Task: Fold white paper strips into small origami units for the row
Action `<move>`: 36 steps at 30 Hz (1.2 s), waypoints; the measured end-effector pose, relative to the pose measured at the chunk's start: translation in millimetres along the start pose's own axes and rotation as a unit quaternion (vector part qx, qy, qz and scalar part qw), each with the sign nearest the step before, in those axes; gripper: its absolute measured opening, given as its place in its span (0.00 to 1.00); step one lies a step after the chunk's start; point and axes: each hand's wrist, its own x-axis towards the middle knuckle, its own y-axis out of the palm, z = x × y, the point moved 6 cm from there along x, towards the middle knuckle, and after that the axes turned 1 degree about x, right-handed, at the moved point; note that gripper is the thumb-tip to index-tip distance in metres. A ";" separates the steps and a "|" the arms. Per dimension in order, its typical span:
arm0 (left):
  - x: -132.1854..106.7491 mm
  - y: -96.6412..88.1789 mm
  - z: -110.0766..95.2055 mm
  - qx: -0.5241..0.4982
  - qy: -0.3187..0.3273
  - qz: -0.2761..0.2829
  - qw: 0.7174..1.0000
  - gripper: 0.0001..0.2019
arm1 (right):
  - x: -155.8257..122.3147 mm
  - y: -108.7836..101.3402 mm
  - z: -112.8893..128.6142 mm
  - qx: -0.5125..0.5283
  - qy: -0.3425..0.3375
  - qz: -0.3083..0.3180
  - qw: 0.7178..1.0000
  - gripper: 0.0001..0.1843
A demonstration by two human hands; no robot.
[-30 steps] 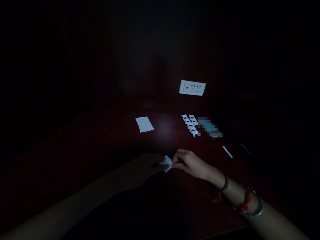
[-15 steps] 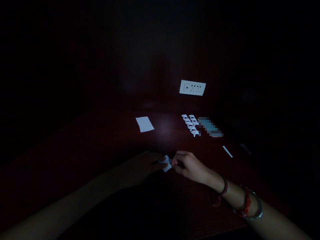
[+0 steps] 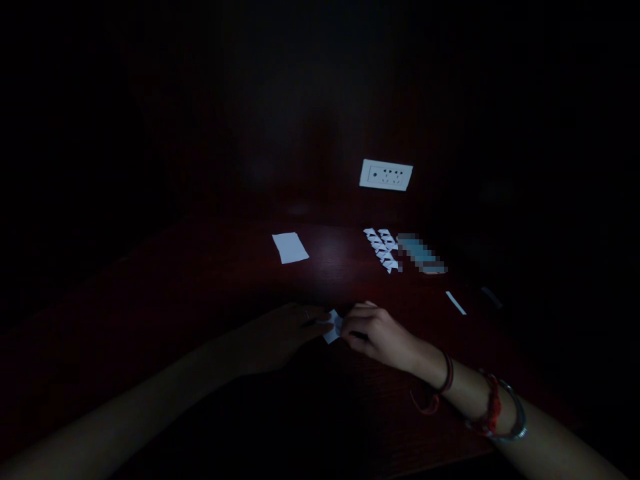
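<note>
A small white piece of paper [image 3: 332, 332] with fold lines lies near the front of the dark red table, between my two hands. My left hand [image 3: 293, 330], dim in shadow, comes from the left and holds the paper down with its thumb and a finger on its left part. From the other side my right hand [image 3: 375, 333] pinches the right edge of the same paper, its fingers curled and covering that edge. Beyond them lies a group of several folded white paper pieces [image 3: 383, 251], with a stack of white paper sheets [image 3: 290, 248] to its left.
Beside the folded pieces is a blurred-out phone-like device [image 3: 423, 255]. A thin white paper strip [image 3: 455, 303] and a darker strip [image 3: 491, 297] lie at the right. A white wall socket [image 3: 386, 175] is at the back. The surroundings are very dark.
My right fingers have shifted slightly left over the paper's right edge, and the hand has turned a little. My left hand stays nearly in place.
</note>
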 end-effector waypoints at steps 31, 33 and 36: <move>-0.4 -1.6 3.1 -0.057 0.025 -0.007 0.998 0.28 | -4.7 -4.7 -1.6 -0.006 -0.065 -0.012 0.998 0.11; 0.2 -3.1 2.0 -0.058 0.028 -0.002 0.998 0.29 | -4.5 -4.0 -3.7 -0.012 -0.059 -0.008 0.998 0.11; 1.5 -5.6 0.9 -0.054 0.020 0.007 0.998 0.29 | -4.5 -0.2 -3.6 -0.033 -0.062 0.016 0.997 0.11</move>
